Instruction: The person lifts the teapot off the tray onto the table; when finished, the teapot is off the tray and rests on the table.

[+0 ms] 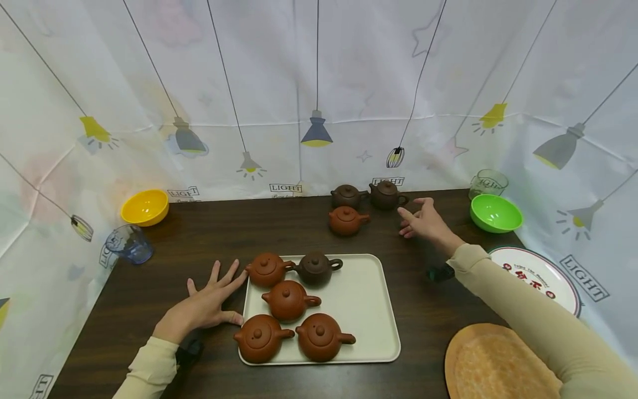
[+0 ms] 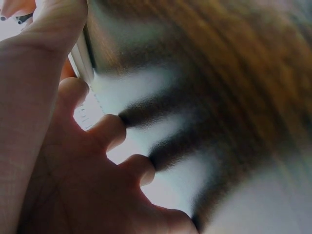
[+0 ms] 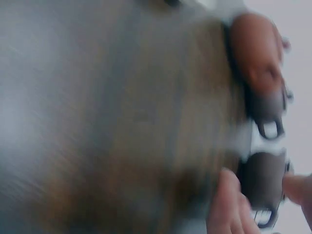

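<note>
My left hand (image 1: 204, 305) spreads its fingers at the left edge of a cream tray (image 1: 369, 305), fingertips down on the table in the left wrist view. On the tray sit several reddish-brown teapots, such as the middle one (image 1: 287, 301), and a dark brown teapot (image 1: 316, 268). My right hand (image 1: 422, 221) reaches toward the handle of another dark brown teapot (image 1: 385, 195) at the back. In the right wrist view, thumb and fingers lie either side of that teapot (image 3: 263, 178), and contact cannot be made out. Beside it stand a second dark teapot (image 1: 347, 195) and a reddish-brown teapot (image 1: 346, 220).
A yellow bowl (image 1: 145, 208) and a blue glass (image 1: 130, 244) stand at the left. Toward the right are a green bowl (image 1: 495, 213), a clear glass mug (image 1: 488, 183), a white plate (image 1: 538, 277) and a round wooden-looking board (image 1: 493, 366). A printed curtain (image 1: 279, 83) hangs behind.
</note>
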`<action>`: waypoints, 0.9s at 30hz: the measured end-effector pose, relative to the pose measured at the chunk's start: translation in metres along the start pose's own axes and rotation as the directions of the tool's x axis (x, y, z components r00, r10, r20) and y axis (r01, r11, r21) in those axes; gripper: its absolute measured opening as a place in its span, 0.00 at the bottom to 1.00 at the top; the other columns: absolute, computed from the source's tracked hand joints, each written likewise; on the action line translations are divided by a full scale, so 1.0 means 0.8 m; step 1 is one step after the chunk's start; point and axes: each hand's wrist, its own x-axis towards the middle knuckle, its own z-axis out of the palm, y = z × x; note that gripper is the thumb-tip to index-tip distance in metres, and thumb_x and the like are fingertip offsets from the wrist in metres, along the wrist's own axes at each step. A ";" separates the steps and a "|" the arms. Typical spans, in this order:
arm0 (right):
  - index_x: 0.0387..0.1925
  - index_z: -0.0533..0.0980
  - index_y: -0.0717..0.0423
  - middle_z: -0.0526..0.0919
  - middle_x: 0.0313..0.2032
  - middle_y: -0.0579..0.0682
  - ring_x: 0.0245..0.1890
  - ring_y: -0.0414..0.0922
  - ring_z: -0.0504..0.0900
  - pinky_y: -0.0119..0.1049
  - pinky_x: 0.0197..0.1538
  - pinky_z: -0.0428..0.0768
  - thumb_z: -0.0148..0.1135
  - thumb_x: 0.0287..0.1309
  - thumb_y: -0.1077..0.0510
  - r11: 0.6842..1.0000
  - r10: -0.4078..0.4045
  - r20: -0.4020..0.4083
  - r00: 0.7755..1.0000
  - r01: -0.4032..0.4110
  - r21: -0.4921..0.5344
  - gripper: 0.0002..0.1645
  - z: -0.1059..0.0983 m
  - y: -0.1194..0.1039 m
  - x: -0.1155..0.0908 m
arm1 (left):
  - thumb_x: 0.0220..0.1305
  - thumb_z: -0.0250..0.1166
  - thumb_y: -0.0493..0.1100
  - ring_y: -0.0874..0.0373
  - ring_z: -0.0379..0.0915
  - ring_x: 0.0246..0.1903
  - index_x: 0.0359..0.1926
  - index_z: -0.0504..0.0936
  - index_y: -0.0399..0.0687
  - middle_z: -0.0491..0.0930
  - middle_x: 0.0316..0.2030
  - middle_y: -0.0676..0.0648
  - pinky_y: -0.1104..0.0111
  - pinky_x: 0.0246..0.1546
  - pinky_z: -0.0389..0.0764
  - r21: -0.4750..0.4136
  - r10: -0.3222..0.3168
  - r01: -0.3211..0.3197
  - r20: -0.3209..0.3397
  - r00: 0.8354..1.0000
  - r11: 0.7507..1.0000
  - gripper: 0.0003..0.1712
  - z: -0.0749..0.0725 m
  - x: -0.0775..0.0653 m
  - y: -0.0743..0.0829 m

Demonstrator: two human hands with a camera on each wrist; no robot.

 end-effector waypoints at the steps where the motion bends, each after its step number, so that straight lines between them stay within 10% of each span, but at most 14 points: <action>1: 0.79 0.42 0.66 0.87 0.45 0.70 0.30 0.49 0.92 0.42 0.40 0.90 0.52 0.83 0.42 0.998 -0.032 -0.022 0.999 0.030 -0.063 0.46 0.006 -0.003 -0.007 | 0.56 0.73 0.70 0.23 0.20 0.83 0.87 0.53 0.56 0.35 0.88 0.38 0.10 0.59 0.24 0.002 -0.004 0.004 0.003 1.000 1.000 0.65 0.000 0.000 0.001; 6: 0.70 0.59 0.62 0.85 0.27 0.55 0.19 0.45 0.83 0.40 0.29 0.80 0.55 0.82 0.47 0.943 -0.210 -0.019 0.978 0.197 -0.269 0.31 0.042 -0.025 -0.041 | 0.57 0.74 0.68 0.23 0.21 0.83 0.87 0.53 0.54 0.35 0.88 0.37 0.09 0.59 0.28 0.035 -0.015 0.015 0.003 1.000 0.999 0.65 0.000 0.000 0.004; 12: 0.57 0.73 0.56 0.87 0.31 0.56 0.20 0.45 0.81 0.38 0.28 0.78 0.58 0.82 0.50 0.913 -0.321 0.136 0.937 0.345 -0.220 0.15 0.090 -0.056 -0.079 | 0.56 0.74 0.68 0.22 0.22 0.83 0.87 0.53 0.54 0.36 0.88 0.37 0.09 0.59 0.29 0.039 -0.001 0.002 -0.007 1.000 0.999 0.66 0.001 -0.001 0.003; 19: 0.62 0.75 0.57 0.88 0.41 0.63 0.25 0.55 0.87 0.43 0.22 0.82 0.51 0.85 0.45 0.976 -0.214 0.422 0.881 0.205 0.067 0.21 0.130 -0.072 -0.101 | 0.56 0.74 0.68 0.22 0.21 0.83 0.87 0.53 0.53 0.35 0.88 0.37 0.09 0.59 0.27 0.027 -0.010 0.010 0.002 1.000 1.000 0.65 0.003 0.000 0.002; 27: 0.59 0.79 0.63 0.85 0.49 0.70 0.37 0.52 0.91 0.41 0.37 0.90 0.55 0.83 0.47 0.953 -0.180 0.469 0.865 0.036 0.300 0.23 0.155 -0.064 -0.105 | 0.57 0.74 0.67 0.22 0.20 0.83 0.87 0.53 0.52 0.34 0.88 0.37 0.09 0.59 0.26 0.021 -0.015 0.015 0.003 1.000 1.000 0.65 0.002 0.001 0.002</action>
